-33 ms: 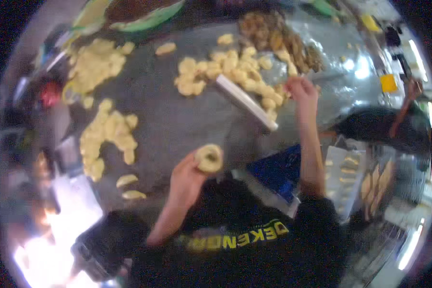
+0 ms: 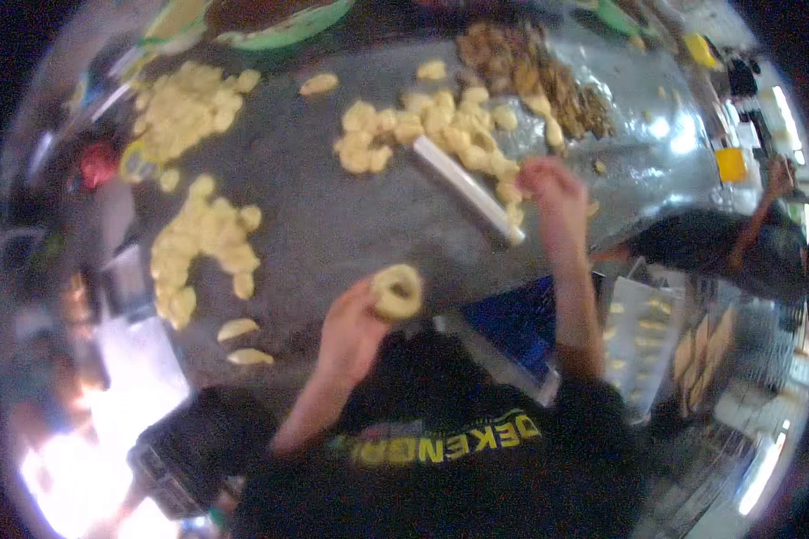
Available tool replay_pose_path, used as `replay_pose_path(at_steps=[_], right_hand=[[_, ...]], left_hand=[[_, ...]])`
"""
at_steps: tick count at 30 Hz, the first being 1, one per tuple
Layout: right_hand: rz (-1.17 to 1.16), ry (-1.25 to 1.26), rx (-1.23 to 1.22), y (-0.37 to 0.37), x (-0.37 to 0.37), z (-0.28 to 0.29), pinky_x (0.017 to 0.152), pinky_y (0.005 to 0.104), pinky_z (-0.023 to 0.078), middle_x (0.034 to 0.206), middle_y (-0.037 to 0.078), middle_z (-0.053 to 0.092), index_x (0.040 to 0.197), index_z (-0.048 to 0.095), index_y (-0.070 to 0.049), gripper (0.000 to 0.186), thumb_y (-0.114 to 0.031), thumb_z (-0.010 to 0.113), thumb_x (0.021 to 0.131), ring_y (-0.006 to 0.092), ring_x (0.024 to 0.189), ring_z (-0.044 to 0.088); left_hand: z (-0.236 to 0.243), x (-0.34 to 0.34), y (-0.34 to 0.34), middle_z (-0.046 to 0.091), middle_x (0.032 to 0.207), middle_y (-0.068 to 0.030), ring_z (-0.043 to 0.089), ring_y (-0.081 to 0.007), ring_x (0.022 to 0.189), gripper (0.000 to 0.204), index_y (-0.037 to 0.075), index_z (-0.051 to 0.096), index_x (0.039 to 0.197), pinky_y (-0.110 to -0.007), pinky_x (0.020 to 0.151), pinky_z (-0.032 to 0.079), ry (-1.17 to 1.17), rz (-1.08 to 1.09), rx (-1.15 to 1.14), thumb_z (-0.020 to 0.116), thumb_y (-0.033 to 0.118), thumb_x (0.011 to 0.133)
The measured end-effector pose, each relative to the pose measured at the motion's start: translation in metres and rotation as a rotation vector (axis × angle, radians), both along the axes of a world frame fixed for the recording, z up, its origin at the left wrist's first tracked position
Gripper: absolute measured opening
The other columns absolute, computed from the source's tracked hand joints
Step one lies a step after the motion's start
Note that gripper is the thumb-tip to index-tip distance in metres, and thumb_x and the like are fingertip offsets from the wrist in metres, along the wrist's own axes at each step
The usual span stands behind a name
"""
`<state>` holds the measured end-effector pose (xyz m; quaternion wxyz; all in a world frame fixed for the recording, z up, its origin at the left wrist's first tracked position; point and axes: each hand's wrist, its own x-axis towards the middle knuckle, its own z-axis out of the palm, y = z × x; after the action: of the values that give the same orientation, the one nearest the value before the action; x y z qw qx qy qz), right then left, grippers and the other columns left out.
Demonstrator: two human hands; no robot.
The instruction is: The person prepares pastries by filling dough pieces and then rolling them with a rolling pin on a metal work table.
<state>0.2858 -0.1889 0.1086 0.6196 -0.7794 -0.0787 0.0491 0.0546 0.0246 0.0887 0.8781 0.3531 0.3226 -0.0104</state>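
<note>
My left hand (image 2: 346,334) is closed around a pale, cup-shaped piece of dough (image 2: 395,308), its hollow facing up, low over the table near my body. Farther right, my right hand (image 2: 555,193) has its fingers drawn together at the right end of a pile of dough pieces (image 2: 436,117); blur hides whatever they may hold. A long pale bar (image 2: 467,189) lies slantwise between that pile and me. Behind the right hand, a heap of brown, chunky filling (image 2: 503,67) spreads over the tabletop.
Two more dough piles (image 2: 189,108) lie at the left, with loose flat pieces (image 2: 250,357) nearer me. A green-rimmed bowl (image 2: 288,29) stands at the far edge. Right of me are a blue container (image 2: 512,328), a white tray (image 2: 622,359) of pale pieces, and another person (image 2: 692,247).
My right hand has shifted a little left and nearer, from beside the filling toward the dough pile's end. My left hand keeps hold of the dough cup.
</note>
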Motion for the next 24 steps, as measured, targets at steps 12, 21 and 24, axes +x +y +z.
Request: replay_pose_path(at_steps=[12,21,24], right_hand=[[0.787,-0.819,-0.251,0.068,-0.122,0.026,0.08,0.0348,0.053,0.097,0.005,0.064,0.093,0.07,-0.009,0.025,-0.003,0.075,0.069,0.0287,0.09,0.062],[0.774,-0.941,-0.073,0.068,-0.146,0.033,0.078,0.0389,0.05,0.099,0.004,0.064,0.086,0.07,-0.012,0.017,-0.015,0.079,0.071,0.0282,0.097,0.06],[0.582,-0.488,-0.166,0.073,-0.155,0.037,0.078,0.038,0.05,0.097,0.007,0.064,0.09,0.068,-0.009,0.019,-0.014,0.076,0.074,0.0317,0.093,0.061]], left_hand=[[0.012,-0.012,-0.001,0.065,0.112,-0.0085,0.062,-0.0179,0.1,0.029,0.0,0.062,0.118,-0.031,0.086,0.05,-0.023,0.019,-0.036,0.055,0.013,0.093],[0.031,-0.025,-0.014,0.066,0.104,-0.0057,0.063,-0.0172,0.094,0.027,-0.001,0.064,0.112,-0.029,0.082,0.05,-0.046,-0.187,0.334,0.06,0.015,0.091],[0.018,-0.037,-0.025,0.067,0.102,-0.0054,0.062,-0.0164,0.091,0.026,-0.002,0.064,0.11,-0.028,0.083,0.049,-0.23,-0.029,0.248,0.06,0.013,0.09]])
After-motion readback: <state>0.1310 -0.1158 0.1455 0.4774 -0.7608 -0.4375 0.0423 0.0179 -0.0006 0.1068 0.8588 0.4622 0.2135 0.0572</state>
